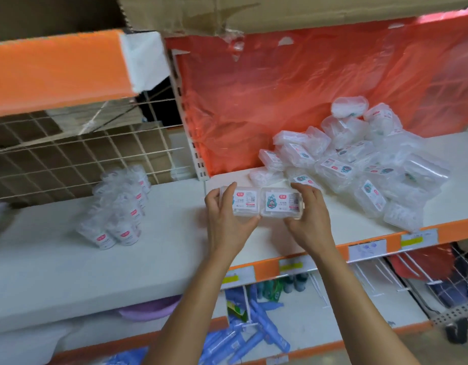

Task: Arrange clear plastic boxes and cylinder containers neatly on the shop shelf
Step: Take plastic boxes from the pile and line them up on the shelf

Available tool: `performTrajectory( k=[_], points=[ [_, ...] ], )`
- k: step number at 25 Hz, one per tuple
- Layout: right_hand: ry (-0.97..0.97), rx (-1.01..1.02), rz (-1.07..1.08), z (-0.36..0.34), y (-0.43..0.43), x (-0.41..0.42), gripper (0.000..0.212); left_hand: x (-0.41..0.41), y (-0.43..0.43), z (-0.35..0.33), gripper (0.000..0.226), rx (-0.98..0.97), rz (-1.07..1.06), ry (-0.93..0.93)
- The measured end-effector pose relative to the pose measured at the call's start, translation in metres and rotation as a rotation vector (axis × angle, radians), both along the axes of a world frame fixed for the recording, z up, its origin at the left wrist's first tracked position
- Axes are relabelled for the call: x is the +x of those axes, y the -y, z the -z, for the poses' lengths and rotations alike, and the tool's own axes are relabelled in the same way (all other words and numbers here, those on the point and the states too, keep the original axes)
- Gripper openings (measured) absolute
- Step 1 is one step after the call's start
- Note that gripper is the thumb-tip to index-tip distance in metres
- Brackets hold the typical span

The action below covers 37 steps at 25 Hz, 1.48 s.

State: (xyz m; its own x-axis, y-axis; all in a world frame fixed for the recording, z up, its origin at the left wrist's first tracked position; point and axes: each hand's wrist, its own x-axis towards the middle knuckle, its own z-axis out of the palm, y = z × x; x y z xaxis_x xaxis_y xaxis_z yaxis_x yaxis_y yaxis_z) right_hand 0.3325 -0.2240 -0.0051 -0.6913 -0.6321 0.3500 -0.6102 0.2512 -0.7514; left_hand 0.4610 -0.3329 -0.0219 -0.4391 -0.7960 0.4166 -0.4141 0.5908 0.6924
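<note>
Two clear plastic boxes with white labels sit side by side on the white shelf near its front left corner. My left hand grips the left box, fingers over its far edge and thumb under the near edge. My right hand grips the right box the same way. Behind and to the right lies a loose pile of several clear boxes. On the neighbouring left shelf stands a cluster of clear cylinder containers with red labels.
An orange-red plastic sheet backs the shelf, with a torn cardboard box above. A wire grid panel stands behind the cylinders. Price tags line the orange shelf edge. Blue packaged items lie on the shelf below.
</note>
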Motion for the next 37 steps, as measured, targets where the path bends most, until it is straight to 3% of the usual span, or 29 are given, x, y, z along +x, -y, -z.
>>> performTrajectory(
  k=[9,14,22,29,37],
  points=[
    [0.05,-0.138,-0.205,-0.021,0.051,0.14,0.068,0.157,0.018,-0.031,0.078,-0.195,-0.296,-0.024],
    [0.031,-0.166,-0.279,-0.017,0.062,0.21,0.068,0.23,0.025,-0.021,0.071,-0.159,-0.333,-0.043],
    [0.047,-0.037,-0.36,-0.006,0.081,0.316,0.069,0.343,0.029,-0.007,0.07,-0.081,-0.4,-0.038],
    [0.021,0.068,-0.439,-0.006,0.126,0.362,0.068,0.397,0.064,-0.005,0.067,-0.055,-0.455,-0.015],
    [0.055,0.009,-0.473,-0.007,0.231,0.397,0.066,0.433,0.162,-0.016,0.065,-0.035,-0.499,0.055]
  ],
)
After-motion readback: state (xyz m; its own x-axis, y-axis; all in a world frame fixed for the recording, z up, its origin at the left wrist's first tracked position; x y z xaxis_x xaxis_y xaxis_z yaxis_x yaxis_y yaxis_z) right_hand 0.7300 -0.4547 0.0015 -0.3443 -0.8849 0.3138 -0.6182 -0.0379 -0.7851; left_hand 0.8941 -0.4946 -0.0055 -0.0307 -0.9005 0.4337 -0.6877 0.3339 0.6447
